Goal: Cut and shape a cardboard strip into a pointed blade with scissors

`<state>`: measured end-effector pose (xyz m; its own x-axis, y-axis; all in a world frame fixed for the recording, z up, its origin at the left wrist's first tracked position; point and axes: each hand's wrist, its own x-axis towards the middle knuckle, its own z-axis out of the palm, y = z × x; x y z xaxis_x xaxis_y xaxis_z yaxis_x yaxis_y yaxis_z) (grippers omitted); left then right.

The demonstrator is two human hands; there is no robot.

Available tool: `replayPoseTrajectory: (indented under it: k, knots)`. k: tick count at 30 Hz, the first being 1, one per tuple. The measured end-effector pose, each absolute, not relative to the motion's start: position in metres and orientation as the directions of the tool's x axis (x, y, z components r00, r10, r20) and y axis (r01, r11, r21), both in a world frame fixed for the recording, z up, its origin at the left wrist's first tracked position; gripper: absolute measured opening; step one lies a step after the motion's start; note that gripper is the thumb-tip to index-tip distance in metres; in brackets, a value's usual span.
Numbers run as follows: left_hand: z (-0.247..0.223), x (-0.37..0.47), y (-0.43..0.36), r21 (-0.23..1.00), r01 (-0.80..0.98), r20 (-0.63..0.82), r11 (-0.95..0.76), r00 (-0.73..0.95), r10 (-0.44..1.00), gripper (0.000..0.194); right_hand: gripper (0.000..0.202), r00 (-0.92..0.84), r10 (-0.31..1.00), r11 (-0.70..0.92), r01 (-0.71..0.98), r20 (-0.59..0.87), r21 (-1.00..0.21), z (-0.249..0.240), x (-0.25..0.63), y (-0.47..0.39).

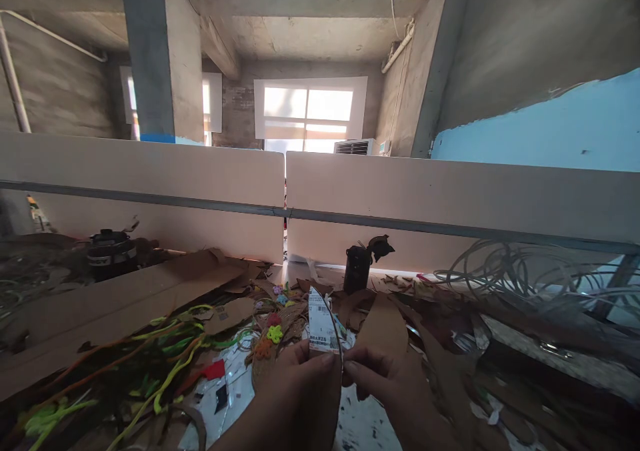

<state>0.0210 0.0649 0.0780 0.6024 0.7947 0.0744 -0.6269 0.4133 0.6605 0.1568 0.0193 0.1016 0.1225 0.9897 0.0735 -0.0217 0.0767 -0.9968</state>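
A curved brown strip (331, 411), which looks like cardboard or leather, stands upright between my hands. At its upper end shows a white printed label (320, 321). My left hand (295, 391) pinches the strip just under the label, with the thumb on the near face. From the other side, my right hand (383, 381) has its thumb and fingers closed on the strip's dark right edge. Beneath both hands lies a pale, stained surface (363, 424). To the left sit crocheted-looking flowers, including a yellow flower (275, 333) and an orange flower (264, 349).
Green and orange cords (175, 364) spread over the left side, beside long cardboard pieces (125, 311). A dark cylinder (357, 269) and a black round container (111, 252) stand farther back. Clear tubing (520, 274) coils at right. Pale panels (450, 191) close off the back.
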Motion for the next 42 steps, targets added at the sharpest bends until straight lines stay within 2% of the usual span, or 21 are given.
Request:
replayPoseTrajectory:
  k: [7, 16, 26, 31, 42]
  knots:
    - [0.086, 0.018, 0.064, 0.695, -0.578, 0.032, 0.428, 0.619, 0.785, 0.007, 0.021, 0.116, 0.991, 0.074, -0.041, 0.069, -0.996, 0.101, 0.158, 0.020]
    - [0.079, 0.020, 0.067, 0.679, -0.619, 0.144, 0.395, 0.639, 0.755, 0.007, 0.013, 0.117, 0.990, 0.086, -0.074, 0.078, -0.994, 0.100, 0.158, 0.018]
    - [0.074, 0.019, 0.071, 0.669, -0.623, 0.123, 0.407, 0.632, 0.765, 0.008, 0.023, 0.103, 0.993, 0.073, -0.104, 0.062, -0.992, 0.098, 0.159, 0.021]
    - [0.064, 0.019, 0.075, 0.706, -0.605, 0.111, 0.369, 0.608, 0.786, 0.010, 0.026, 0.090, 0.993, 0.085, -0.100, 0.076, -0.991, 0.096, 0.161, 0.022]
    - [0.061, 0.017, 0.079, 0.806, -0.500, 0.052, 0.317, 0.593, 0.804, 0.018, 0.019, 0.091, 0.993, 0.078, -0.082, 0.071, -0.994, 0.094, 0.162, 0.024]
